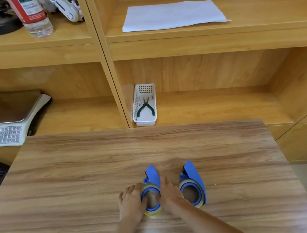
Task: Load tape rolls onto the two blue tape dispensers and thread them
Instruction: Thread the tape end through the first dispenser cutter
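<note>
Two blue tape dispensers lie side by side on the wooden table (78, 175). On the left dispenser (153, 175) sits a clear yellowish tape roll (153, 212) around its blue hub. My left hand (131, 201) grips that roll from the left, my right hand (169, 192) from the right, thumbs at the hub. The right dispenser (192, 173) also carries a tape roll (196, 184) and lies untouched just right of my right hand. Whether either tape is threaded is not visible.
Behind the table stands a wooden shelf unit. A white basket (146, 120) with green-handled pliers (145, 108) sits low behind the table edge, a scale (8, 133) at the left. A white sheet (172, 15) and a bottle (33, 15) rest on the upper shelves.
</note>
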The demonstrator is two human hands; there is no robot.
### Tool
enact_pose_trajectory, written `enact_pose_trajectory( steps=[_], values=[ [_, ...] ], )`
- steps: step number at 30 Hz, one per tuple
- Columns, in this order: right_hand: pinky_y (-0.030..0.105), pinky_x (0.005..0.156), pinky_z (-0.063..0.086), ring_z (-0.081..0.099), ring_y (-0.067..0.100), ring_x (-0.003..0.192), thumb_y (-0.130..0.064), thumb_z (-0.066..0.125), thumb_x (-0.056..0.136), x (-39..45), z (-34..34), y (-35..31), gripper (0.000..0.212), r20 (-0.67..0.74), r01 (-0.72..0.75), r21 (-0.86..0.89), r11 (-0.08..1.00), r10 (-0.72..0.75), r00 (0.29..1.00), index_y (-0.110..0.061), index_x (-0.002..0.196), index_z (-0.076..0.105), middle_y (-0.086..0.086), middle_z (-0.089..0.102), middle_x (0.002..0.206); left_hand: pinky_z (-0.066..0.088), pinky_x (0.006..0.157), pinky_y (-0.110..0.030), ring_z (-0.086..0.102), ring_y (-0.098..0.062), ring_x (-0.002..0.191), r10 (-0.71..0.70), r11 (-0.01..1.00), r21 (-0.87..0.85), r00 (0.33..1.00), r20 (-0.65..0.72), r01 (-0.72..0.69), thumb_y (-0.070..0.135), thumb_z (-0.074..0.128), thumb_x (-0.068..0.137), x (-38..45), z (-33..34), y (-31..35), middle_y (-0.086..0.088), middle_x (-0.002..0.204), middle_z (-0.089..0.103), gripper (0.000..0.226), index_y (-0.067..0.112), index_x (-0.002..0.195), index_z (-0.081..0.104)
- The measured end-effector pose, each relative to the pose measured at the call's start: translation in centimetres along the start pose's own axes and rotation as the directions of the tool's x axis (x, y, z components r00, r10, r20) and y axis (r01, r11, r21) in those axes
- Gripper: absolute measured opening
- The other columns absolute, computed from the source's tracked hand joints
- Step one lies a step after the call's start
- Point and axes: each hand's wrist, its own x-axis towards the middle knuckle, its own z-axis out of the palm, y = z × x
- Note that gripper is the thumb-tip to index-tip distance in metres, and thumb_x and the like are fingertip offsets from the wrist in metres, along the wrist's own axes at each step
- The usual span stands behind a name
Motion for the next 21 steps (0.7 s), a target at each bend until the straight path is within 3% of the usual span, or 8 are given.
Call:
enact_pose_trajectory(
  steps=[7, 9, 11, 14, 16, 17, 19, 21],
  values=[
    [0.042, 0.095, 0.049, 0.048, 0.034, 0.128, -0.028, 0.053, 0.098, -0.2, -0.5, 1.1, 0.073, 0.015, 0.027, 0.166, 0.986, -0.030, 0.999, -0.013, 0.154, 0.007, 0.014, 0.042, 0.145, 0.037, 0.102, -0.037, 0.051, -0.019, 0.123, 0.008, 0.989, -0.149, 0.999, 0.044, -0.001, 0.037, 0.056, 0.092, 0.7, -1.4, 1.0, 0.006, 0.126, 0.058, 0.036, 0.029, 0.127, 0.056],
    [0.040, 0.086, 0.052, 0.054, 0.031, 0.119, -0.029, 0.053, 0.098, -0.4, -1.4, 1.8, 0.073, -0.007, 0.063, 0.233, 0.970, -0.063, 0.998, -0.015, 0.153, 0.009, 0.013, 0.045, 0.141, 0.045, 0.100, -0.038, 0.058, -0.018, 0.116, 0.059, 0.926, -0.376, 0.998, 0.034, -0.042, 0.036, 0.053, 0.096, 1.0, -2.8, 1.2, 0.006, 0.119, 0.067, 0.026, 0.030, 0.118, 0.065],
    [0.029, 0.071, 0.052, 0.061, 0.027, 0.107, -0.027, 0.053, 0.098, -0.7, -2.5, 2.6, 0.071, -0.036, 0.117, 0.350, 0.929, -0.112, 0.993, -0.016, 0.153, 0.009, 0.012, 0.050, 0.134, 0.048, 0.101, -0.041, 0.065, -0.010, 0.109, 0.103, 0.776, -0.627, 0.994, 0.023, -0.066, 0.036, 0.049, 0.100, 0.9, -4.3, 1.2, 0.009, 0.112, 0.073, 0.025, 0.029, 0.111, 0.070],
    [0.016, 0.061, 0.052, 0.063, 0.011, 0.089, -0.022, 0.056, 0.099, -1.5, -4.3, 3.9, 0.056, -0.091, 0.184, 0.513, 0.839, -0.160, 0.983, -0.021, 0.145, 0.023, 0.010, 0.058, 0.126, 0.045, 0.105, -0.040, 0.065, -0.011, 0.111, 0.051, 0.598, -0.801, 0.998, 0.020, -0.014, 0.062, 0.050, 0.090, 0.6, -5.8, 1.1, 0.002, 0.115, 0.073, 0.051, 0.022, 0.115, 0.070],
    [0.024, 0.071, 0.057, 0.064, 0.013, 0.087, -0.021, 0.058, 0.098, -1.9, -5.3, 4.7, 0.048, -0.139, 0.189, 0.573, 0.797, -0.132, 0.981, -0.012, 0.138, 0.034, 0.009, 0.064, 0.115, 0.043, 0.102, -0.037, 0.066, -0.013, 0.110, 0.045, 0.514, -0.857, 0.996, 0.082, 0.047, 0.074, 0.055, 0.072, 0.0, -6.5, 1.3, 0.002, 0.111, 0.075, 0.068, 0.019, 0.109, 0.072],
    [0.029, 0.074, 0.058, 0.065, 0.013, 0.087, -0.021, 0.059, 0.098, -2.0, -5.7, 4.9, 0.047, -0.147, 0.184, 0.600, 0.778, -0.119, 0.982, -0.010, 0.137, 0.035, 0.006, 0.065, 0.107, 0.043, 0.099, -0.035, 0.066, -0.010, 0.107, 0.095, 0.487, -0.870, 0.986, 0.139, 0.076, 0.075, 0.060, 0.066, -0.4, -6.8, 1.5, 0.006, 0.108, 0.076, 0.070, 0.020, 0.107, 0.073],
    [0.024, 0.064, 0.057, 0.064, 0.005, 0.074, -0.017, 0.058, 0.098, -2.7, -6.6, 5.6, 0.044, -0.136, 0.192, 0.663, 0.724, -0.136, 0.981, -0.007, 0.135, 0.035, 0.000, 0.060, 0.088, 0.047, 0.091, -0.024, 0.065, -0.002, 0.098, 0.237, 0.490, -0.867, 0.942, 0.236, 0.094, 0.074, 0.075, 0.054, -1.4, -7.2, 2.5, 0.015, 0.099, 0.075, 0.071, 0.022, 0.102, 0.072],
    [0.022, 0.061, 0.057, 0.066, 0.001, 0.070, -0.014, 0.057, 0.099, -3.6, -7.5, 6.2, 0.042, -0.093, 0.203, 0.738, 0.644, -0.200, 0.975, -0.010, 0.135, 0.036, 0.003, 0.061, 0.090, 0.049, 0.089, -0.017, 0.066, -0.003, 0.106, 0.349, 0.494, -0.864, 0.889, 0.297, 0.095, 0.062, 0.087, 0.049, -2.3, -7.5, 3.8, 0.014, 0.108, 0.075, 0.081, 0.019, 0.115, 0.066]
  ],
)
